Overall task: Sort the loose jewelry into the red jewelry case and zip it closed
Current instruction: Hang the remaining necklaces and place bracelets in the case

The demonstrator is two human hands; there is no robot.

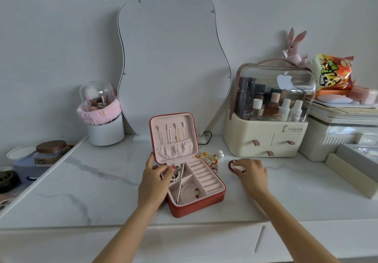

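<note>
While the red jewelry case [196, 203] sits open on the counter [102, 181] with its lid upright, sorting looks roughly half done. Necklaces hang in the lid; a pale bead bracelet [189, 190] lies in the front compartment; pearl strands [177, 172] fill the back-left one. Ring rolls appear bare. Left hand [155, 183] pinches at the pearl strands, fingers curled over that compartment. Right hand [250, 172] pinches a dark red bracelet [232, 165] on the counter, right of the case. Still loose: gold and red pieces [210, 159] just beside the hinge. Zip not yet closed. Readable writing: "Serious Life" on the cream organizer [266, 138]; an apple logo sticker on its clear cover. Snack bag [333, 72] lettering is illegible.
</note>
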